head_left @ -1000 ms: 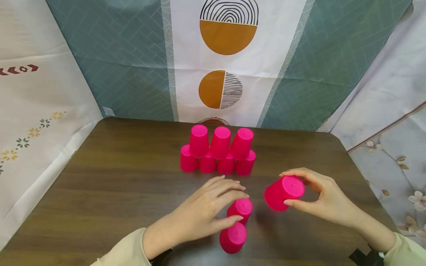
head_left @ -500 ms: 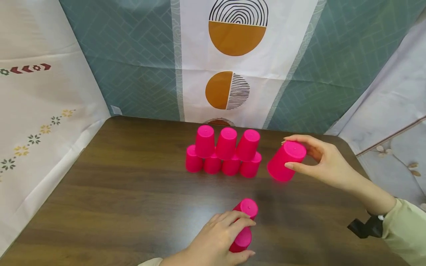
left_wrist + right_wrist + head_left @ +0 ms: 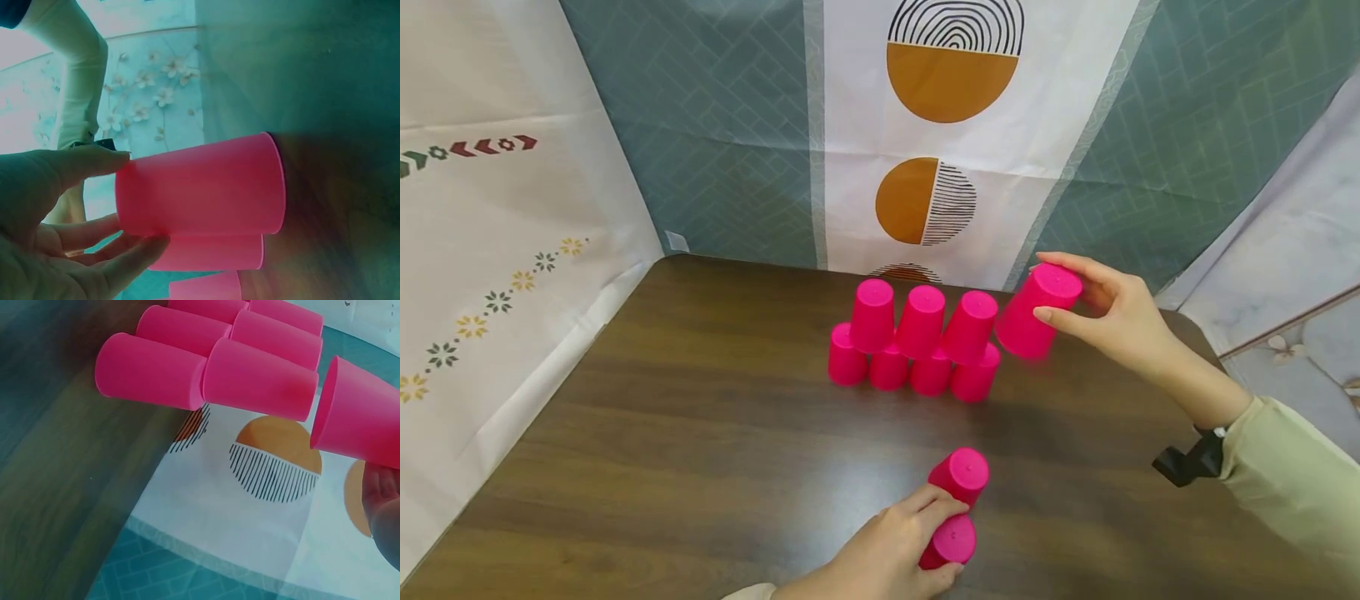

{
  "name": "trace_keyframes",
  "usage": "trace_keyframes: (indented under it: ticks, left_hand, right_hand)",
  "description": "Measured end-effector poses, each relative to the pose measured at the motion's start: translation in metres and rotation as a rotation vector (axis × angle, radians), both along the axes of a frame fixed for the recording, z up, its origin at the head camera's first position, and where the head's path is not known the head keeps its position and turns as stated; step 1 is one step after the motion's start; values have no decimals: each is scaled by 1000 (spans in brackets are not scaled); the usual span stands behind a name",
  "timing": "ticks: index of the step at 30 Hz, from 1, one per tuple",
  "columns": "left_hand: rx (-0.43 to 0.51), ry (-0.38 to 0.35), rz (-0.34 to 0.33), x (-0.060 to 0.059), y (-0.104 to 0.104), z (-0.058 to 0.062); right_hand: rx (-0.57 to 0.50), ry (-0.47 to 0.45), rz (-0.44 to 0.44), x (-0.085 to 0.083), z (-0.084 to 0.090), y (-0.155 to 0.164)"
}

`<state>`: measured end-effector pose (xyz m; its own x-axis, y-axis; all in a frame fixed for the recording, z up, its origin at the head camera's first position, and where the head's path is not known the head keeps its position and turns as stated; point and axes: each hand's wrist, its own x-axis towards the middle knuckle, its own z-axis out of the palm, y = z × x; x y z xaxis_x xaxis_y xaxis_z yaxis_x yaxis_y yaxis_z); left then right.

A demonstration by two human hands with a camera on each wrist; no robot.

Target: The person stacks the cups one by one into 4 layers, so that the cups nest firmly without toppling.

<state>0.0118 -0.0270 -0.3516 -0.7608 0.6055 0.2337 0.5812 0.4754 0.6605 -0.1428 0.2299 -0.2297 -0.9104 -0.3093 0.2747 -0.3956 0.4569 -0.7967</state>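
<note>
Right hand (image 3: 1116, 321): holds one pink cup (image 3: 1036, 312) upside down and tilted, fingers over its closed base and thumb under its side. The held cup is in the air, just beside the right end of the upper row of the cup stack (image 3: 917, 342); contact between the two cannot be confirmed. In the right wrist view the held cup (image 3: 359, 415) shows its open mouth turned toward the stack (image 3: 212, 362) with a narrow gap between them.

Cup stack: seven pink cups, all inverted. Four stand side by side on the desk (image 3: 700, 433); three rest on top of them, each over a gap. The stack sits toward the far edge of the desk, in front of a patterned cloth backdrop (image 3: 947, 125).

Left hand (image 3: 887, 554): at the near edge of the desk, fingers curled round the nearer of two more inverted pink cups, the near cup (image 3: 951, 543). The left wrist view shows the thumb on one side of this cup (image 3: 200, 190) and fingers on the other. The second cup (image 3: 961, 477) stands just behind it, touching or nearly so; the fingertips reach close to it.

A pale green sleeve (image 3: 1285, 467) covers the right forearm, with a black strap (image 3: 1183, 462) at the wrist.
</note>
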Motion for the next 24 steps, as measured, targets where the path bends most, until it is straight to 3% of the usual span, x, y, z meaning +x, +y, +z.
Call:
trace_keyframes:
  ticks: [6,11,18,24]
  left_hand:
    - [49,-31,-14,-4,-2,1]
    - [51,-11,-51,-11,-4,2]
    - [70,-4,-102,-14,-4,1]
    - [43,-8,-139,-12,-5,-1]
  right_hand:
    - [-177,14,54,-16,7,-14]
    - [-242,26,57,-27,8,-27]
    - [-235,33,34,-34,3,-38]
    - [-143,12,28,-40,2,-47]
